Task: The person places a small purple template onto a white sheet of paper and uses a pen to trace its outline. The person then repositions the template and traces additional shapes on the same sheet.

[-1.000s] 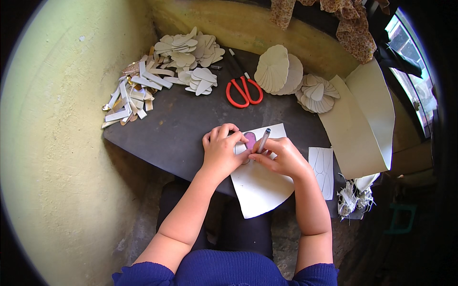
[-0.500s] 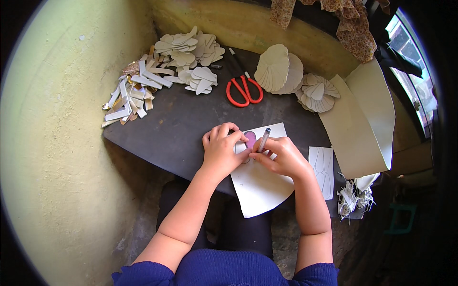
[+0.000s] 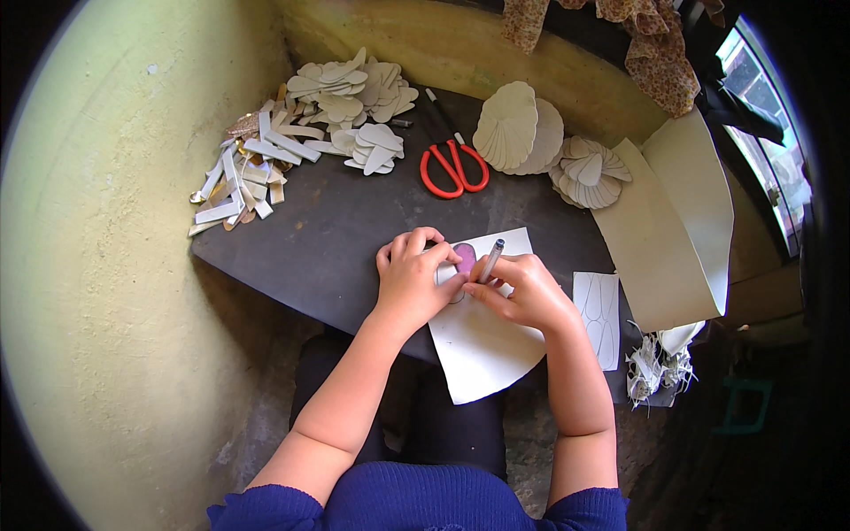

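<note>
A white sheet [image 3: 482, 354] with a curved front edge lies over the front of the dark table. On its upper part is a pinkish-purple rounded template [image 3: 466, 255], partly covered by my fingers. My left hand [image 3: 413, 276] holds this template down, fingertips at its upper left and thumb at its lower side. In my right hand [image 3: 529, 292] a pen [image 3: 493, 257] is pinched, its top leaning up and right. The pen's tip is hidden behind the fingers, close to the template's right edge.
Red-handled scissors [image 3: 453, 171] lie beyond my hands on the dark table [image 3: 354, 230]. White cut-out pieces [image 3: 341, 93] and short strips [image 3: 239, 177] are heaped far left. Scalloped stacks [image 3: 506, 128] stand at the back. To the right are a sheet with outlines [image 3: 597, 319], a folded board [image 3: 660, 239] and shreds [image 3: 651, 367].
The pen's top end has tipped very slightly to the right. Both hands, the template and the sheet stay where they were.
</note>
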{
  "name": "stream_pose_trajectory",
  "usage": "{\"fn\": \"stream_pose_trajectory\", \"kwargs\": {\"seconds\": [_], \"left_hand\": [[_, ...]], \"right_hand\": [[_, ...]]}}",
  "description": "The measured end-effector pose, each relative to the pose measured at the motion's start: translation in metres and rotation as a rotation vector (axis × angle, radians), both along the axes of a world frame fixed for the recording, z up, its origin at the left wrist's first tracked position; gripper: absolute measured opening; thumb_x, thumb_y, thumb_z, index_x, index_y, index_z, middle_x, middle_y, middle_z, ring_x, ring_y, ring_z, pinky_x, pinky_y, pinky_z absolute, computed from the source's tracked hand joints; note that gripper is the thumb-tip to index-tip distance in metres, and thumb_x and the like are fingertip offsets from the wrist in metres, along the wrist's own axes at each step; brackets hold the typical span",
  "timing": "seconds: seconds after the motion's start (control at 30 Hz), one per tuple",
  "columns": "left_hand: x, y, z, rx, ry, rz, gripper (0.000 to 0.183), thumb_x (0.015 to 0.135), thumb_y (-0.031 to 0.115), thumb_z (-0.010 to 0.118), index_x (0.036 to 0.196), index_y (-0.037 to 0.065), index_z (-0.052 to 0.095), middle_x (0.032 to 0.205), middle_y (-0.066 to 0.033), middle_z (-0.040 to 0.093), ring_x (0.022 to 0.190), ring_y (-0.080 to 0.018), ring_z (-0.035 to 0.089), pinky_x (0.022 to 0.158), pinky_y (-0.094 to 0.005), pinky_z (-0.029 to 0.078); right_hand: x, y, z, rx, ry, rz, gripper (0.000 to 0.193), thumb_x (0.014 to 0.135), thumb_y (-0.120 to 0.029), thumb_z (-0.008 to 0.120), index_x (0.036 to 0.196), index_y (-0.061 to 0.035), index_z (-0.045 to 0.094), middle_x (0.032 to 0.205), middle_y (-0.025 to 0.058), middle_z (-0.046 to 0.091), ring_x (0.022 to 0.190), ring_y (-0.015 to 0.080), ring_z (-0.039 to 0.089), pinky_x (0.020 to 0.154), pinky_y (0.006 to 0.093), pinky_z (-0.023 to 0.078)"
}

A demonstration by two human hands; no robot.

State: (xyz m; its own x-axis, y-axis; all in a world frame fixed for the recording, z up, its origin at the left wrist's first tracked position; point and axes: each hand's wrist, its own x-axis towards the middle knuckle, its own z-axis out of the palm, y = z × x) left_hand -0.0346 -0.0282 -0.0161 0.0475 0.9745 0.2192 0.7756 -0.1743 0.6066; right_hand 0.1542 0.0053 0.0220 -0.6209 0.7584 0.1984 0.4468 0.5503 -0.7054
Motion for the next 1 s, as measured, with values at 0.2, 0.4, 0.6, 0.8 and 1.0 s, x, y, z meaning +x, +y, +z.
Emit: {"fn": "stream_pose_trajectory", "kwargs": {"seconds": [0.2, 0.4, 0.6, 0.8, 1.0], "left_hand": [[0.0, 0.0, 0.002, 0.0, 0.007, -0.015, 0.017, 0.078, 0.023, 0.076, 0.093, 0.018, 0.07, 0.118, -0.0008, 0.054, 0.12, -0.024, 0.047, 0.103, -0.0442, 0.028], [-0.001, 0.0, 0.001, -0.007, 0.019, -0.01, 0.014, 0.08, 0.022, 0.074, 0.094, 0.018, 0.07, 0.118, -0.0008, 0.054, 0.119, -0.0234, 0.047, 0.103, -0.0436, 0.028], [0.0, 0.001, 0.001, -0.003, 0.023, -0.016, 0.012, 0.082, 0.021, 0.073, 0.093, 0.018, 0.07, 0.118, -0.0005, 0.055, 0.119, -0.0232, 0.047, 0.103, -0.0438, 0.028], [-0.002, 0.0, 0.0, 0.0, 0.023, -0.008, 0.012, 0.081, 0.02, 0.073, 0.093, 0.018, 0.07, 0.117, -0.0004, 0.055, 0.119, -0.0234, 0.048, 0.103, -0.0442, 0.029], [0.0, 0.0, 0.002, -0.004, 0.022, -0.013, 0.011, 0.082, 0.02, 0.072, 0.093, 0.018, 0.07, 0.118, -0.0003, 0.055, 0.119, -0.0233, 0.048, 0.102, -0.0442, 0.029]], "right_hand": [[0.0, 0.001, -0.005, 0.068, 0.004, 0.01, 0.013, 0.08, -0.014, 0.076, 0.088, -0.0066, 0.07, 0.071, 0.0093, 0.068, 0.062, 0.0269, 0.068, 0.059, 0.0341, 0.053], [-0.003, -0.001, 0.003, 0.039, -0.016, -0.002, 0.01, 0.079, -0.01, 0.075, 0.084, -0.0043, 0.069, 0.074, 0.0076, 0.07, 0.062, 0.0249, 0.068, 0.059, 0.0327, 0.053], [-0.002, 0.0, -0.004, 0.068, -0.008, -0.006, 0.01, 0.079, -0.011, 0.075, 0.086, -0.0059, 0.069, 0.072, 0.0092, 0.069, 0.064, 0.0257, 0.069, 0.061, 0.0331, 0.054], [-0.002, -0.001, 0.001, 0.031, -0.042, -0.012, 0.01, 0.08, -0.01, 0.074, 0.087, -0.0053, 0.068, 0.073, 0.0095, 0.069, 0.063, 0.0266, 0.068, 0.059, 0.033, 0.053], [-0.003, 0.0, -0.004, 0.094, -0.037, -0.023, 0.011, 0.08, -0.01, 0.074, 0.087, -0.0055, 0.067, 0.072, 0.01, 0.069, 0.064, 0.0273, 0.069, 0.06, 0.0341, 0.053]]}}
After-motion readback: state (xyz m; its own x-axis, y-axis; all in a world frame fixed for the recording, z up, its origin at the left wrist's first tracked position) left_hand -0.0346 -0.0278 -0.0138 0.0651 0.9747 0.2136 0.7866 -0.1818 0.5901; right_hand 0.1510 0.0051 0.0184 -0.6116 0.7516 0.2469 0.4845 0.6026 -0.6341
